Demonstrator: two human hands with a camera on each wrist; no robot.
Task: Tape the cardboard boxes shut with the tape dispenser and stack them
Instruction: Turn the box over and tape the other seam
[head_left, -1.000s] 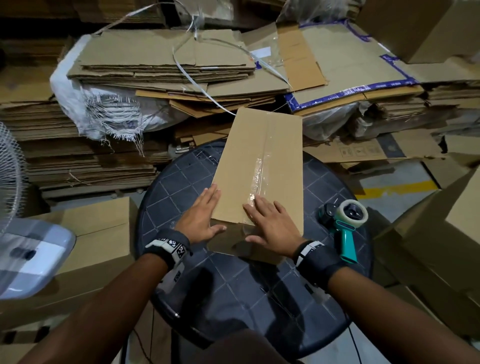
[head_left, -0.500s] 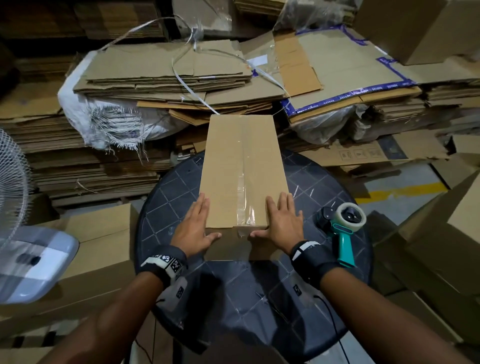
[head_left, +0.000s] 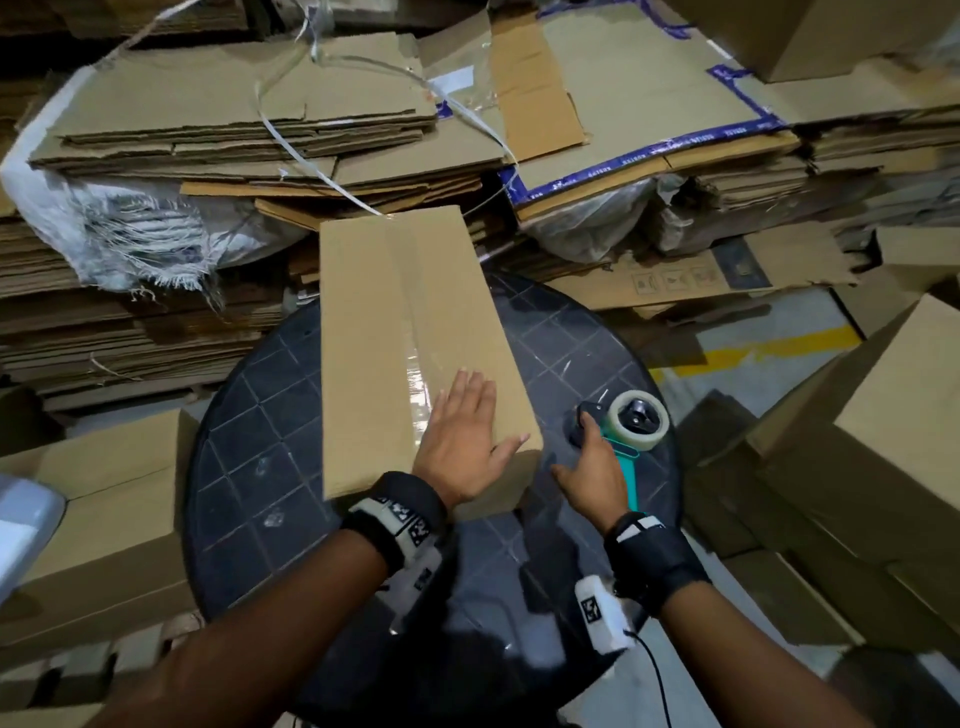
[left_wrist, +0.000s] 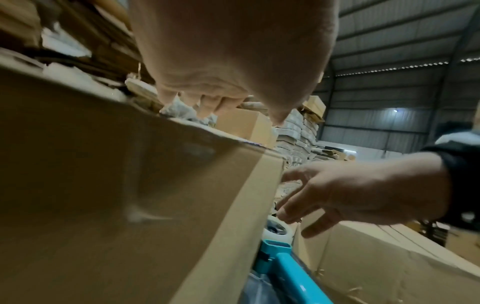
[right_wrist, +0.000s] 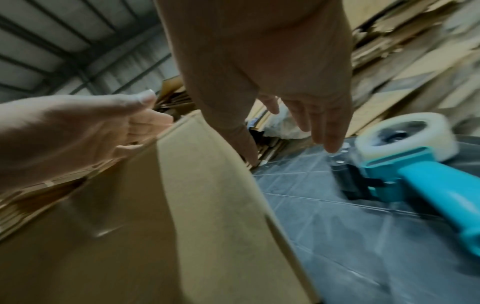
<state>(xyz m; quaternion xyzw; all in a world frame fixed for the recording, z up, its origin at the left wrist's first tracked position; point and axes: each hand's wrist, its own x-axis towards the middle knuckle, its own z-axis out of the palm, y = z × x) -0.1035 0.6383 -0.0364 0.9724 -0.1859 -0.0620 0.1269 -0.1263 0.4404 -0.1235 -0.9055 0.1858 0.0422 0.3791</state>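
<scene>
A long brown cardboard box (head_left: 395, 332) lies on the round dark table (head_left: 249, 447), a strip of clear tape along its top seam. My left hand (head_left: 462, 441) rests flat on the box's near right corner, fingers straight; the left wrist view shows the box (left_wrist: 116, 205) under the palm. My right hand (head_left: 592, 462) hovers open over the teal tape dispenser (head_left: 631, 426) just right of the box, fingers spread above its black front end. In the right wrist view the dispenser (right_wrist: 405, 164) lies on the table with my fingertips (right_wrist: 330, 142) just above it, holding nothing.
Piles of flattened cardboard (head_left: 234, 119) and a torn white sack (head_left: 130, 228) crowd behind the table. Assembled boxes stand at the right (head_left: 872, 447) and at the left (head_left: 114, 509). A fan's base (head_left: 21, 525) shows at the left edge.
My right hand left the box's near end and moved right over the tape dispenser. The left hand shifted right across the box top. The box turned slightly on the table.
</scene>
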